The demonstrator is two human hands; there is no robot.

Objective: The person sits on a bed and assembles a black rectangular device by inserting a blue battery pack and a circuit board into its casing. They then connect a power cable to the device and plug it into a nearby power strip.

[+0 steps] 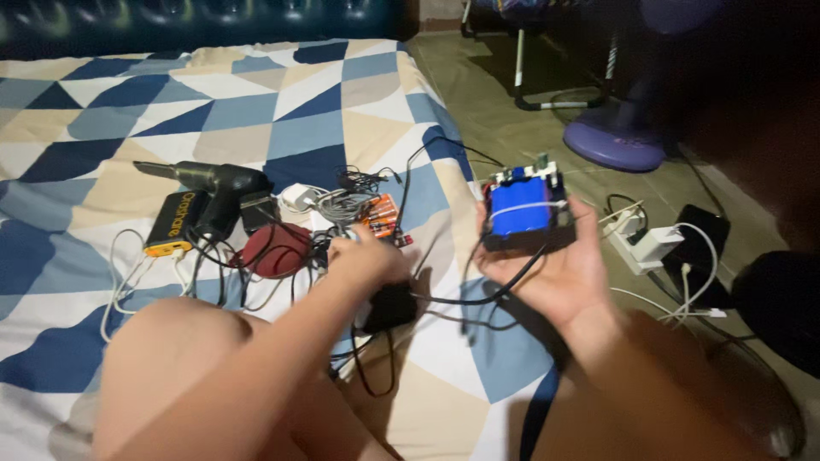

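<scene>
Spread across the mattress is a bedsheet [213,94] printed with triangles of navy, pale blue, beige and white, and beyond its right edge lies a dim tiled floor [478,94].

The right hand [559,265] is held palm up over the edge of the bed, its fingers cupped around a blue rectangular battery pack [521,213] banded with a white strap and set in a black frame, with small circuit parts along its top. A black cable [478,294] hangs from the pack and runs toward the left hand.

The left hand [363,256] reaches down into a tangle of wires on the sheet; it is blurred, so I cannot tell whether its fingers are closed on anything. Just beside it lies a small black box [389,307], and a cluster of orange cylindrical cells [382,213] sits near its fingertips.

Further left on the sheet lie a round dark-red pouch [275,249], a black pistol-shaped tool [218,183] and a black-and-yellow rectangular charger [175,224].

On the floor to the right are a white power strip [649,248] and the purple round base of a fan [613,137].
</scene>
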